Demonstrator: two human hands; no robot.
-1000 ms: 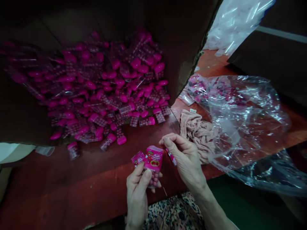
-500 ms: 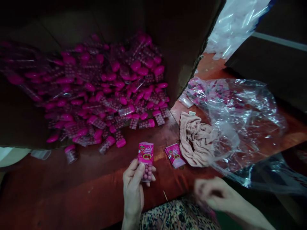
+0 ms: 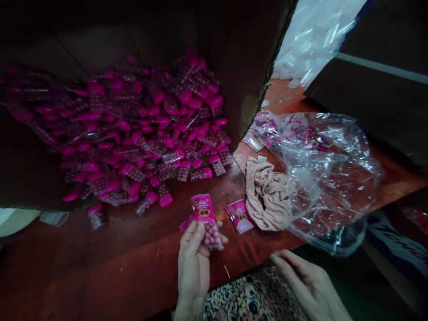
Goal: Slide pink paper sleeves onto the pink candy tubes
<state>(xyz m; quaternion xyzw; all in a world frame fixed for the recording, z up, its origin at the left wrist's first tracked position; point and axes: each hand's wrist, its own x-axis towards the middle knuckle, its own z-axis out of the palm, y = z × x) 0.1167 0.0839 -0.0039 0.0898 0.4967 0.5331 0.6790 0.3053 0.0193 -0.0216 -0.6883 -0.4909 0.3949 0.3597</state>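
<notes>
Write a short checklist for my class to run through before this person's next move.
Left hand grips the pack: ok.
Right hand is empty: ok.
Sachet lies flat on the table, apart from the cloth: ok.
Stray tube is with the pile: not ok, it lies apart.
Pack's seal is closed: cannot tell.

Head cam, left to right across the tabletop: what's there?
clear plastic cup → pink-capped candy tube → left hand gripping a pink candy pack → pink sachet → peach cloth → clear plastic bag
</notes>
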